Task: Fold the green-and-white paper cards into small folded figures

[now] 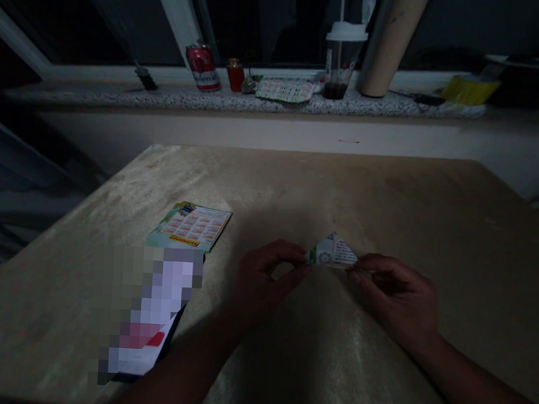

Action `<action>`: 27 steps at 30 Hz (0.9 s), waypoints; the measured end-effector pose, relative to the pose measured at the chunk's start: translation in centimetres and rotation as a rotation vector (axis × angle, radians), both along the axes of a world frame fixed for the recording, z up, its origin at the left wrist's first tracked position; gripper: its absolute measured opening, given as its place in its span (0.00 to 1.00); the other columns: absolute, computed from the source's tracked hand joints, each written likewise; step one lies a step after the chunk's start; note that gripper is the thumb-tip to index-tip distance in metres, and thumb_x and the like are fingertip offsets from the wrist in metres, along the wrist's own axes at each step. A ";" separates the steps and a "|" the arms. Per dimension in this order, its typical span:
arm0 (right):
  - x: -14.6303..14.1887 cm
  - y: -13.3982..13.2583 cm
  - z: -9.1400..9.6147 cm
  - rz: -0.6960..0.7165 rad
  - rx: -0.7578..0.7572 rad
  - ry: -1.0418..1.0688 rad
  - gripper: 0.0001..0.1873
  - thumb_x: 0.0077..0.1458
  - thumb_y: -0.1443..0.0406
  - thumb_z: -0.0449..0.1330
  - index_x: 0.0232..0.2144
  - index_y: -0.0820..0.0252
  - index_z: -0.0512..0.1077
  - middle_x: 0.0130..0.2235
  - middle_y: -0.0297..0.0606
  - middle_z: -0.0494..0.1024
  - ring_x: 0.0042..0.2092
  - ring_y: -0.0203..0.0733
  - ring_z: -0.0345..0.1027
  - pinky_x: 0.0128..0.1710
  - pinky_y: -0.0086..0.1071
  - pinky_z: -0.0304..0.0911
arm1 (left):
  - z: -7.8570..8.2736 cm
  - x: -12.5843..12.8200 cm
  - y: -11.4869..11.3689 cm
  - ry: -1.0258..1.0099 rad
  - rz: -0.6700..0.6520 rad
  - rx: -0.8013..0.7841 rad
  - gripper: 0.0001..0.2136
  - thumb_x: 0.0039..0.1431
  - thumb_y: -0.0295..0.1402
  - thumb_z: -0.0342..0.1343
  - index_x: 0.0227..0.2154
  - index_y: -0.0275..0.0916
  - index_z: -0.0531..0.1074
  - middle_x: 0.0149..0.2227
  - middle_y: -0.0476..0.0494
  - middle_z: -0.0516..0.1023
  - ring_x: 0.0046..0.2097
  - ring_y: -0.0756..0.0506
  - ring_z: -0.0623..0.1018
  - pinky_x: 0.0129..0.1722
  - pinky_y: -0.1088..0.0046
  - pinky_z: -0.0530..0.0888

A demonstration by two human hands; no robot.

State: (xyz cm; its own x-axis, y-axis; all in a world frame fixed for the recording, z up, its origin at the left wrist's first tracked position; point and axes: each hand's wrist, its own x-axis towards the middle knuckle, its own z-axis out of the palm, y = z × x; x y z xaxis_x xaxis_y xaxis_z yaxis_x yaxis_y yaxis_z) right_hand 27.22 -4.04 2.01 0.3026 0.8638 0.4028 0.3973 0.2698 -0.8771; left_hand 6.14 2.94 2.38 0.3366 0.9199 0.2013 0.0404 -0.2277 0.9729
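Dim light falls on a tan table (270,181) below a dark window. Its speckled sill (166,100) carries, left to right, a red can (203,69), a small orange-red jar (235,78), a crumpled printed packet (284,90), a lidded clear cup (337,64) with a straw, a leaning cardboard tube (392,49) and a yellow roll (468,90). Near the middle of the table, a small folded paper (332,252) forms a triangle, peak toward the window. The left hand (266,271) has its fingers pinched on the left corner; the right hand (402,296) pinches the right corner. Whether the paper touches the table is unclear. Left of the hands lie printed sheets (193,223) and, nearer the person, a lit phone (147,337), partly pixelated.
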 end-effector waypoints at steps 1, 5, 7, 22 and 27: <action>0.1 0.0 -0.1 0.007 0.000 -0.012 0.06 0.51 0.69 0.69 0.29 0.50 0.80 0.29 0.31 0.85 0.28 0.38 0.79 0.28 0.29 0.75 | -0.1 0.0 0.0 0.022 0.010 0.010 0.02 0.53 0.29 0.65 0.31 0.41 0.79 0.34 0.47 0.83 0.38 0.47 0.82 0.41 0.70 0.80; 0.2 -0.2 -0.2 0.007 0.019 -0.015 0.08 0.51 0.70 0.69 0.30 0.49 0.81 0.32 0.31 0.86 0.31 0.40 0.80 0.31 0.31 0.77 | 0.0 -0.1 -0.2 0.082 0.067 0.016 0.03 0.54 0.32 0.66 0.32 0.42 0.81 0.34 0.46 0.84 0.37 0.46 0.82 0.40 0.69 0.81; 0.2 -0.2 -0.2 0.007 0.019 0.002 0.07 0.51 0.70 0.70 0.29 0.49 0.82 0.32 0.32 0.86 0.32 0.40 0.80 0.30 0.31 0.76 | 0.2 -0.1 -0.2 0.076 0.081 0.003 0.03 0.53 0.33 0.66 0.31 0.42 0.82 0.36 0.45 0.84 0.38 0.46 0.82 0.41 0.68 0.81; 0.2 0.5 -0.6 0.089 -0.200 0.273 0.08 0.52 0.64 0.71 0.22 0.53 0.80 0.28 0.34 0.84 0.29 0.38 0.78 0.31 0.30 0.74 | 0.1 0.3 0.2 -0.019 0.078 -0.368 0.03 0.47 0.32 0.69 0.23 0.41 0.81 0.25 0.50 0.83 0.30 0.48 0.81 0.32 0.73 0.77; 0.4 0.6 -1.0 0.118 -0.241 0.342 0.09 0.53 0.62 0.71 0.22 0.54 0.79 0.25 0.33 0.83 0.29 0.38 0.76 0.32 0.31 0.73 | 0.1 0.5 0.2 -0.046 0.109 -0.408 0.05 0.45 0.32 0.70 0.21 0.40 0.79 0.21 0.51 0.81 0.26 0.49 0.80 0.31 0.73 0.77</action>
